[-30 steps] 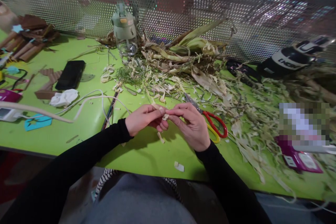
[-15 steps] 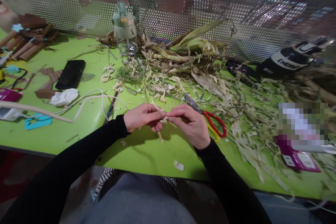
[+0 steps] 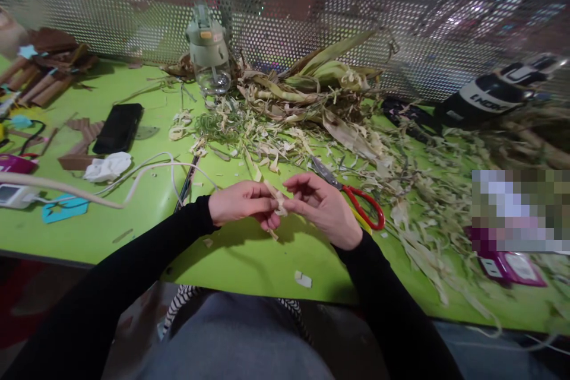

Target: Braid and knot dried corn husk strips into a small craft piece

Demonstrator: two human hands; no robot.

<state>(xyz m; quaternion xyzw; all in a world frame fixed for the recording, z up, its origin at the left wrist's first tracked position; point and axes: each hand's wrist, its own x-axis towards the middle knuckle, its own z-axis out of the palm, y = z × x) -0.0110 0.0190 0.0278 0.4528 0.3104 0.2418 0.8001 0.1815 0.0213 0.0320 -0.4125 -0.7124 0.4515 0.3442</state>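
Note:
A narrow pale strip of dried corn husk (image 3: 280,206), apparently knotted or folded in its middle, is pinched in my left hand (image 3: 243,200). Its upper end points away from me, and a short tail shows below the fingers. My right hand (image 3: 324,209) is close beside it, thumb tip at the knotted part and index finger lifted apart from the thumb. Just beyond the right hand lie scissors (image 3: 366,205) with red and yellow handles, blades pointing away to the left. Husk scraps (image 3: 267,145) are scattered in front of both hands.
A heap of dry husks (image 3: 307,89) lies against the perforated metal screen (image 3: 276,12), beside a clear bottle (image 3: 209,56). On the left are a phone (image 3: 118,128), white cable (image 3: 133,181) and crumpled tissue (image 3: 108,167). A black bottle (image 3: 481,98) leans at right.
My right index finger has lifted away from its thumb, uncovering the knotted part of the strip. My left hand still pinches the strip in nearly the same place.

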